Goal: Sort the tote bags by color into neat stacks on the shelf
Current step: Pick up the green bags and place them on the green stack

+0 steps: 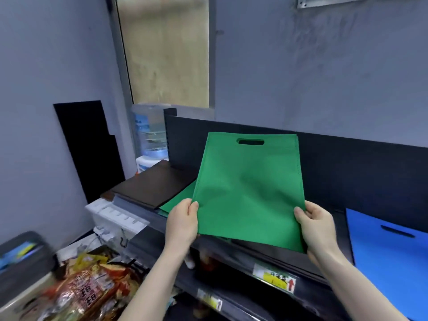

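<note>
I hold a green tote bag (249, 188) flat and tilted up over the dark shelf (335, 181), its cut-out handle at the far end. My left hand (183, 222) pinches its near left edge and my right hand (316, 228) pinches its near right edge. Under it lies another green tote bag (178, 201), only its left corner showing. A blue tote bag (389, 258) lies on the shelf at the right, partly cut off by the frame edge.
A dark board (150, 184) lies on the shelf's left end. Behind it stands a water dispenser bottle (150, 130). Snack packets (88, 290) and a white rack (115, 216) sit lower left. Price labels (275, 276) line the shelf's front edge.
</note>
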The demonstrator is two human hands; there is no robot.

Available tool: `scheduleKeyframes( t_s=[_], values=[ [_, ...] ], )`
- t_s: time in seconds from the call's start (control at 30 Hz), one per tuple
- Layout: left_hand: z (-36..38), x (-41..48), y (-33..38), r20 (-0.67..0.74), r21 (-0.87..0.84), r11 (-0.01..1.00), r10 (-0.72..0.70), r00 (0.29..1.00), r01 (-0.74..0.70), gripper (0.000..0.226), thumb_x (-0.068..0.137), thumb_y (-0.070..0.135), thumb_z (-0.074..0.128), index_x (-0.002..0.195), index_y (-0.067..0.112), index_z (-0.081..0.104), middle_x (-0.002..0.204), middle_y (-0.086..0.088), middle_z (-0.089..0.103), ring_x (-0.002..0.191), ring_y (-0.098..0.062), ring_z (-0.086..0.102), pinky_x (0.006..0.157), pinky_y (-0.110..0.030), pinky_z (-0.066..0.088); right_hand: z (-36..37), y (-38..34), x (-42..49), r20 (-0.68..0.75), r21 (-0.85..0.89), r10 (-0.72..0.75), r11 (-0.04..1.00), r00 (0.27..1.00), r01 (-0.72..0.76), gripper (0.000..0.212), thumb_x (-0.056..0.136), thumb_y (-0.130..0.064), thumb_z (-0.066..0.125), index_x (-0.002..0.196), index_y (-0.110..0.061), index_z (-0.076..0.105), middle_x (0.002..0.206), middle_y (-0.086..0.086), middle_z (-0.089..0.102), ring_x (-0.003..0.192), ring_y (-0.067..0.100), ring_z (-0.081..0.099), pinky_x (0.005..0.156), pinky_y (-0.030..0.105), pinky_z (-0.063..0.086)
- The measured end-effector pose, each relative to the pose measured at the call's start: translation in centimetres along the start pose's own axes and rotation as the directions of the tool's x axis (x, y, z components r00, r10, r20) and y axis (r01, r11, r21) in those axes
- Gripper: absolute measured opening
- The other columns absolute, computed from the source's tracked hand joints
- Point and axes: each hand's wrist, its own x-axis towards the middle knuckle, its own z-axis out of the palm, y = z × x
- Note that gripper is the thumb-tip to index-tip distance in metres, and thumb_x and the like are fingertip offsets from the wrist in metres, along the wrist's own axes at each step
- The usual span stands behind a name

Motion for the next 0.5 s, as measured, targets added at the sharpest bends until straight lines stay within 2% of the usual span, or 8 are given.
scheduleKeyframes(
  t_s=[0.1, 0.27, 0.4, 0.5],
  values=[
    [-1.0, 1.8, -2.4, -0.036, -0.004, 1.0, -0.017, 0.999, 0.017, 0.034, 0.1, 0.023, 0.041, 0.079, -0.002, 0.051, 0.072, -0.02, 0.054, 0.063, -0.03, 0.047, 0.057, -0.032, 0.028, 2.5, 1.3, -0.1, 0.012, -0.029, 0.019, 0.999, 1.0, -0.018, 0.027, 0.095, 0.003, 0.046, 0.1, -0.014, 0.067, 0.095, 0.001, 0.072, 0.085, 0.017, 0.07, 0.076, 0.029, 0.058],
    [-1.0, 5.0, -4.3, -0.075, 0.045, 0.998, -0.036, 0.997, 0.039, 0.029, 0.1, 0.023, 0.041, 0.079, 0.011, 0.056, 0.068, -0.002, 0.056, 0.065, -0.02, 0.052, 0.054, -0.032, 0.031, 5.8, 2.6, 1.3, 0.006, -0.065, 0.022, 0.998, 1.0, -0.021, 0.035, 0.095, 0.003, 0.045, 0.089, -0.025, 0.065, 0.091, -0.007, 0.073, 0.081, 0.008, 0.071, 0.073, 0.024, 0.058],
    [-1.0, 7.5, -5.7, -0.097, 0.08, 0.996, -0.029, 0.995, 0.037, 0.028, 0.1, 0.024, 0.041, 0.078, 0.012, 0.054, 0.064, 0.001, 0.052, 0.063, -0.02, 0.05, 0.052, -0.031, 0.029, 8.0, 3.6, 2.6, 0.016, -0.077, 0.029, 0.997, 0.999, -0.027, 0.032, 0.095, 0.002, 0.046, 0.096, -0.024, 0.065, 0.1, 0.001, 0.072, 0.091, 0.016, 0.069, 0.085, 0.038, 0.056],
    [-1.3, 9.2, -6.7, -0.107, 0.117, 0.993, -0.018, 0.994, 0.03, 0.027, 0.1, 0.024, 0.043, 0.078, 0.016, 0.057, 0.063, 0.003, 0.053, 0.062, -0.018, 0.05, 0.051, -0.031, 0.03, 9.4, 4.9, 3.3, 0.02, -0.098, 0.039, 0.995, 0.999, -0.036, 0.029, 0.094, 0.0, 0.047, 0.108, -0.018, 0.065, 0.102, -0.002, 0.072, 0.096, 0.016, 0.069, 0.091, 0.045, 0.053]
  ],
)
